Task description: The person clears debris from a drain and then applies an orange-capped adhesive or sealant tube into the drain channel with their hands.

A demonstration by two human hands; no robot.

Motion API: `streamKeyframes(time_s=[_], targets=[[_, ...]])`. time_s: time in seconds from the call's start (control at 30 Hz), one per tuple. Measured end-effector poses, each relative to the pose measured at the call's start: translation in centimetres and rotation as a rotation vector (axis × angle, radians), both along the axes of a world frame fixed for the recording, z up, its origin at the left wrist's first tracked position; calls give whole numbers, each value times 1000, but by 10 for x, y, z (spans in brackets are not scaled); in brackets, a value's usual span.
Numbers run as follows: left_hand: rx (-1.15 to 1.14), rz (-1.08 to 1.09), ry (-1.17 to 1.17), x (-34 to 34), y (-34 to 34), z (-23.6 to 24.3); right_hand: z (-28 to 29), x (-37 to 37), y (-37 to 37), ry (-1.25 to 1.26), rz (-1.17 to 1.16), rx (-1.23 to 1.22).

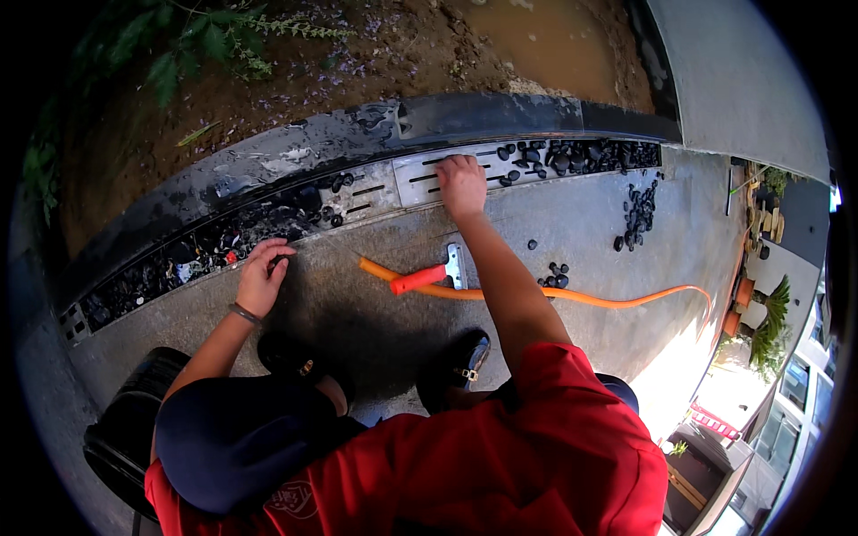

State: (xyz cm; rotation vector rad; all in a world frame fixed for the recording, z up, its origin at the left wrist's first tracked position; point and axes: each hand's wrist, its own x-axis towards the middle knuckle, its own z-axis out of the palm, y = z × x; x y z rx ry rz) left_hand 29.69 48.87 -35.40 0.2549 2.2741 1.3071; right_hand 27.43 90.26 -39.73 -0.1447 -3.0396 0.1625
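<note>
A slotted metal drain grate [413, 185] lies in a narrow channel, partly covered by black pebbles [581, 159] toward its right end. My right hand [463, 186] is down on the grate with its fingers curled together; whatever lies under the fingertips is hidden. At the channel's near edge, my left hand [261, 274] pinches a small dark piece that looks like a black pebble [280, 260]. Between my arms, a scraper [418, 279] with a red handle and metal blade rests across an orange hose [581, 300] on the concrete.
Dirt, dark pebbles and litter [192, 259] fill the channel's left part. Loose pebbles [639, 214] lie on the concrete at right, with a smaller cluster [556, 277] nearer. Beyond the dark stone kerb [492, 116] are soil and a muddy puddle [545, 45]. A black container [134, 420] stands at my left.
</note>
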Motion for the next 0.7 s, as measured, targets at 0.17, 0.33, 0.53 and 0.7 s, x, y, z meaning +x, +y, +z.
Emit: streamKeyframes(time_s=[0.17,0.33,0.53,0.7], targets=[[-31,-30,77,-3,1,-11,4,2,-77,1,56,-540],[58,17,-10,-12,12,-3,-6,-14,-170,-5,-207,-558],[-10,35,76,-14,-3,-6,-13,-9,-186,-8,-157,-654],[-199,-6,209,-38,-1,-6,-13,-5,-187,-44,14,-739]])
